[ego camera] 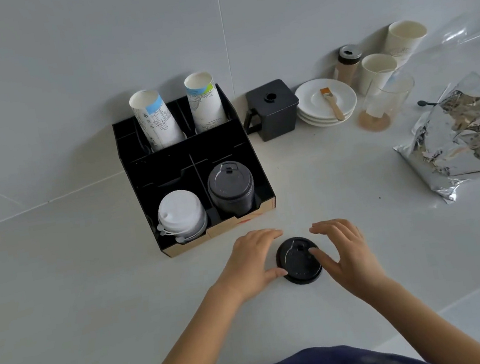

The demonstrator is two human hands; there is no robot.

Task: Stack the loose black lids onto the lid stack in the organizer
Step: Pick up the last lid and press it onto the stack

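Observation:
A loose black lid lies flat on the white counter in front of the organizer. My left hand rests at its left edge, thumb touching the rim, fingers spread. On the lid's right side is my right hand, thumb laid on top of the lid and fingers arched above the counter. Neither hand has lifted it. The black organizer stands behind, with the black lid stack in its front right compartment and a white lid stack in the front left.
Two paper cup stacks lean in the organizer's rear slots. To the right stand a black box with a handle, white saucers with a brush, a shaker, paper cups, a glass and a foil bag.

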